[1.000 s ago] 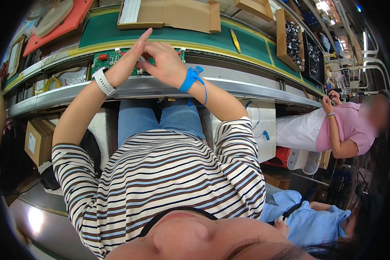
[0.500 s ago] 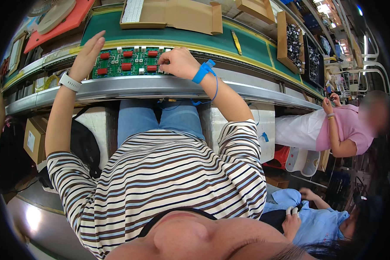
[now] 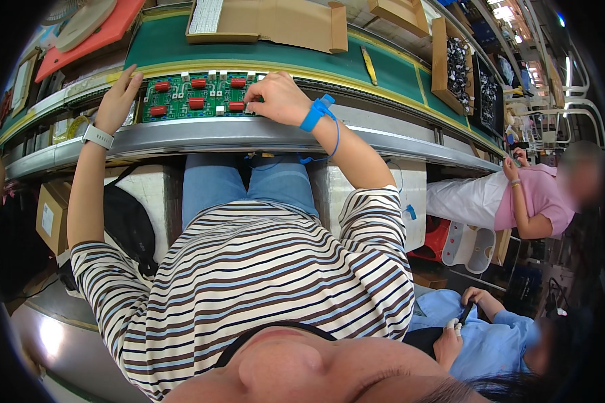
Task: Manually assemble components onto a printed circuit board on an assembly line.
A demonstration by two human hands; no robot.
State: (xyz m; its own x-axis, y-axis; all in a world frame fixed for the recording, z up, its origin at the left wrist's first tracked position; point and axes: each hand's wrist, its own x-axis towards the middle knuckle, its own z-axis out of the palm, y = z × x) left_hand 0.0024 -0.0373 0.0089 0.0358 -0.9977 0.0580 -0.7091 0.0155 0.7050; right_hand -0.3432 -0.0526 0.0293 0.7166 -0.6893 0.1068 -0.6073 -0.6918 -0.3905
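A green circuit board (image 3: 177, 101) with several red block-shaped components (image 3: 196, 103) and small white parts lies on the rail line in front of me. Beside its left end is my left hand (image 3: 119, 101), fingers stretched out and holding nothing. My right hand (image 3: 279, 99) is over the board's right end, its thumb and index finger pinched low at the white parts there. Whatever sits between those fingertips is too small or hidden to make out. A blue wrist strap (image 3: 313, 115) with a cord circles my right wrist.
Beyond the rail, a green work surface carries an open cardboard box (image 3: 302, 25) and a yellow cutter knife (image 3: 368, 65). A box of dark small parts (image 3: 455, 70) stands at far right. A metal rail edge (image 3: 215, 134) runs nearest me. Two other people are at right.
My left hand has lowered and shifted left, away from over the board's left end. My right hand stays pinched at the right end, almost unmoved.
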